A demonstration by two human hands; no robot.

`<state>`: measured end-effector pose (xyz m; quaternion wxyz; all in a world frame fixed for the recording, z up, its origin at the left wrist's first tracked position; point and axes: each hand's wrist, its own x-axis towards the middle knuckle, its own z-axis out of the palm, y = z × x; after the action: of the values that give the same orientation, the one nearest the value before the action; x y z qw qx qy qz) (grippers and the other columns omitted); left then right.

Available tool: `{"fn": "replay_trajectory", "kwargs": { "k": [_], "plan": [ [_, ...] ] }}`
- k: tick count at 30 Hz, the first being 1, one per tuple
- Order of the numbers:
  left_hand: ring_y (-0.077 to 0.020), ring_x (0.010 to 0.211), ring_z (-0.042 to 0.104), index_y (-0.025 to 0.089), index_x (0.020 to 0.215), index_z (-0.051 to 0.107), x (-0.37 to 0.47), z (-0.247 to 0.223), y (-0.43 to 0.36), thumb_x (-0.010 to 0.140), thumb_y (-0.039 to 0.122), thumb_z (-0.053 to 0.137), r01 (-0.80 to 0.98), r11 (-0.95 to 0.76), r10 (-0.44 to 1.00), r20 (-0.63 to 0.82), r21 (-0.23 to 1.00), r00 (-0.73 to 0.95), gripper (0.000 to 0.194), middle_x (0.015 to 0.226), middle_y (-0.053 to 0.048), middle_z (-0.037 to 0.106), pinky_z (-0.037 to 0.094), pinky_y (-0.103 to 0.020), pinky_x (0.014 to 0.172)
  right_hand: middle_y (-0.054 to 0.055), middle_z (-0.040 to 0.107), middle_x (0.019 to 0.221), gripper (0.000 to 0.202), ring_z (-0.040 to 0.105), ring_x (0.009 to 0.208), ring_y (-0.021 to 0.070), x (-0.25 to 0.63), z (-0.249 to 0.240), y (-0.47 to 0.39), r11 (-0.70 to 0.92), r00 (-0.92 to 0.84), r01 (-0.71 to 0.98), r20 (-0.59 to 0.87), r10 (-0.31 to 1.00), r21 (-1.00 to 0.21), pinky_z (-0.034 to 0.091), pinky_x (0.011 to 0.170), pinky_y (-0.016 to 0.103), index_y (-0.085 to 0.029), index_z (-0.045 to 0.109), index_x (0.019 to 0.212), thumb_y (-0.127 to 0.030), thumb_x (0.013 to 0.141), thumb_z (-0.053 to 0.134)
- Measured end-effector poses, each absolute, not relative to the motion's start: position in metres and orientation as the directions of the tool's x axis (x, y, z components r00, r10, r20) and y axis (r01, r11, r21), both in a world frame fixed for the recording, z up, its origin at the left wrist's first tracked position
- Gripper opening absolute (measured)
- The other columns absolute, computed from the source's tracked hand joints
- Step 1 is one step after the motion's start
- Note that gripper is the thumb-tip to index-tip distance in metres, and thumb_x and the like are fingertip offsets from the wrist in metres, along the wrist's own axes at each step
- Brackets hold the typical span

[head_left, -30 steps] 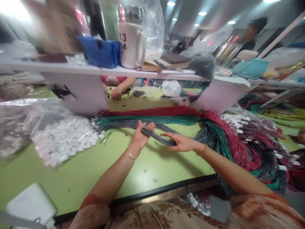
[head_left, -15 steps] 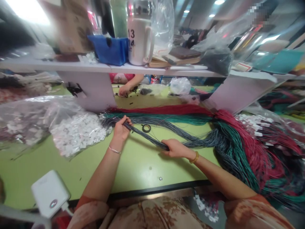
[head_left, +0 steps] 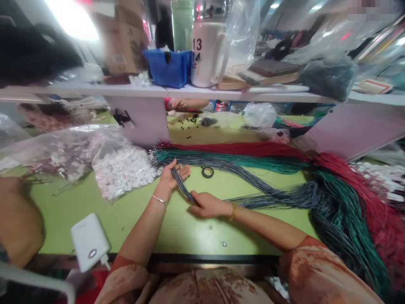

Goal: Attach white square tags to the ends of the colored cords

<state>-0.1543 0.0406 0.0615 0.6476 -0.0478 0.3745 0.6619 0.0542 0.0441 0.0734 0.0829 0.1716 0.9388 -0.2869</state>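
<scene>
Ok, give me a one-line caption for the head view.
Right hand grips grey wires that cross the open left hand above a table, near red wires and green wires.

This looks like a workshop or small assembly floor. Long bundles of red wires (head_left: pixel 259 148), green wires (head_left: pixel 268 164) and grey wires (head_left: pixel 249 179) stretch across the green worktable (head_left: pixel 190 236) from the middle to the lower right. At left lies a clear plastic bag (head_left: pixel 122 169) of many small white pieces. Past the shelf (head_left: pixel 126 90), upper centre, another person's arm (head_left: pixel 193 104) reaches over a second green work surface (head_left: pixel 221 133) scattered with small black bits. Ceiling lights (head_left: pixel 316 7) show at upper right.
</scene>
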Motion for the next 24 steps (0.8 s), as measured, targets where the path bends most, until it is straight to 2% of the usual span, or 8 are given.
{"fn": "replay_trajectory", "kwargs": {
  "k": [2, 6, 8, 10, 13, 15, 19, 24],
  "plan": [
    [-0.0099, 0.05, 0.057, 0.009, 0.078, 0.055, -0.162, 0.061, 0.037, 0.09, 0.024, 0.054, -0.904, 0.08, 0.802, -0.566, 0.419, -0.192, 0.019, 0.07, -0.008, 0.063, 0.052, -0.024, 0.052, 0.013, 0.067, 0.083, 0.036, 0.061, 0.069, 0.0213, 0.049, 0.073, 0.039, 0.857, -0.918, 0.361, -0.304, 0.257, -0.367, 0.041, 0.062, 0.028, -0.011, 0.049, 0.109, -0.042, 0.091, 0.047],
    [-0.0011, 0.038, 0.038, 0.011, 0.075, 0.053, -0.177, 0.058, 0.029, 0.088, 0.01, 0.053, -0.877, 0.047, 0.796, -0.548, 0.479, -0.257, 0.014, 0.059, 0.0, 0.051, 0.035, -0.01, 0.037, 0.014, 0.068, 0.085, 0.052, 0.062, 0.075, 0.023, 0.034, 0.083, 0.066, 0.877, -0.905, 0.353, -0.357, 0.231, -0.327, 0.042, 0.067, 0.03, -0.013, 0.059, 0.1, -0.058, 0.093, 0.034],
    [0.0004, 0.036, 0.032, 0.011, 0.072, 0.051, -0.179, 0.056, 0.026, 0.088, 0.009, 0.053, -0.844, 0.087, 0.807, -0.535, 0.529, -0.252, 0.016, 0.057, 0.002, 0.048, 0.031, -0.009, 0.035, 0.017, 0.067, 0.1, 0.049, 0.062, 0.09, 0.0246, 0.009, 0.085, 0.094, 0.856, -0.892, 0.449, -0.188, 0.411, -0.257, 0.043, 0.077, 0.032, -0.013, 0.06, 0.106, -0.047, 0.098, 0.025],
    [0.0013, 0.036, 0.03, 0.012, 0.071, 0.05, -0.177, 0.057, 0.024, 0.089, 0.012, 0.053, -0.809, 0.105, 0.803, -0.53, 0.578, -0.274, 0.019, 0.057, 0.002, 0.047, 0.03, -0.009, 0.035, 0.019, 0.059, 0.121, 0.042, 0.055, 0.109, 0.027, -0.027, 0.081, 0.12, 0.846, -0.861, 0.498, 0.005, 0.508, -0.189, 0.04, 0.089, 0.035, -0.012, 0.051, 0.127, -0.035, 0.095, 0.037],
    [0.0019, 0.035, 0.028, 0.013, 0.069, 0.047, -0.169, 0.062, 0.024, 0.09, 0.025, 0.057, -0.768, 0.102, 0.791, -0.52, 0.633, -0.323, 0.026, 0.053, 0.004, 0.045, 0.026, -0.008, 0.035, 0.019, 0.039, 0.145, 0.075, 0.039, 0.128, 0.0322, -0.086, 0.065, 0.145, 0.896, -0.887, 0.434, 0.133, 0.443, -0.09, 0.032, 0.102, 0.043, -0.014, 0.031, 0.146, -0.03, 0.079, 0.061],
    [0.0017, 0.034, 0.023, 0.015, 0.065, 0.042, -0.16, 0.069, 0.023, 0.085, 0.037, 0.064, -0.744, 0.09, 0.792, -0.5, 0.662, -0.35, 0.037, 0.049, 0.007, 0.039, 0.019, -0.009, 0.033, 0.021, 0.035, 0.147, 0.085, 0.037, 0.129, 0.0341, -0.118, 0.055, 0.155, 0.883, -0.869, 0.462, 0.154, 0.47, -0.083, 0.032, 0.102, 0.047, -0.014, 0.024, 0.148, -0.034, 0.076, 0.063],
    [-0.0003, 0.033, 0.018, 0.019, 0.06, 0.033, -0.124, 0.087, 0.009, 0.07, 0.049, 0.076, -0.639, 0.027, 0.764, -0.428, 0.768, -0.483, 0.053, 0.043, 0.01, 0.031, 0.013, -0.014, 0.032, 0.021, 0.044, 0.137, 0.066, 0.05, 0.116, 0.0318, -0.152, 0.049, 0.175, 0.781, -0.763, 0.61, 0.168, 0.624, -0.131, 0.041, 0.091, 0.045, -0.017, 0.033, 0.142, -0.035, 0.082, 0.056],
    [-0.0028, 0.033, 0.022, 0.019, 0.05, 0.029, -0.07, 0.108, -0.036, 0.073, 0.058, 0.067, -0.524, -0.052, 0.836, -0.25, 0.85, -0.489, 0.059, 0.037, 0.007, 0.028, 0.014, -0.018, 0.035, 0.018, 0.052, 0.126, 0.045, 0.055, 0.109, 0.0302, -0.166, 0.05, 0.188, 0.703, -0.681, 0.688, 0.175, 0.711, -0.178, 0.044, 0.086, 0.043, -0.021, 0.045, 0.13, -0.029, 0.086, 0.051]
  ]
}}
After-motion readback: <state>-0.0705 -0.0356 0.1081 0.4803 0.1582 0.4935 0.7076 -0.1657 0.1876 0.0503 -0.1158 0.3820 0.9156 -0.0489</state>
